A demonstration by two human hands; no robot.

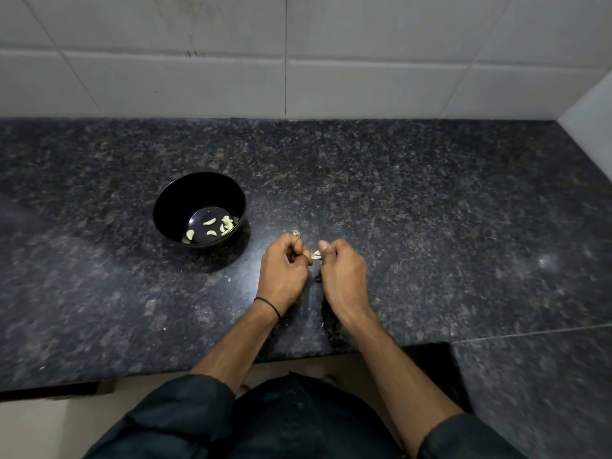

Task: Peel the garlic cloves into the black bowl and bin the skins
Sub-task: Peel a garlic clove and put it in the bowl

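Granite counter (430,210); black bowl (185,200) holds cloves (209,221); tiled wall (364,87).

A dark, speckled granite countertop (430,210) carries the black bowl (172,207), which stands upright on it. Right of the bowl lies a small pale piece (295,232) (garlic or skin, too small to tell), and just in front of the bowl lies a tiny white scrap (229,278).

The black bowl (172,197) stands left of the left hand (284,270), bare counter (430,210) between them; a garlic scrap (295,232) lies just beyond that hand; right of the right hand (342,273) the granite runs bare to the side wall (592,127); tiled wall (298,77) closes the back.
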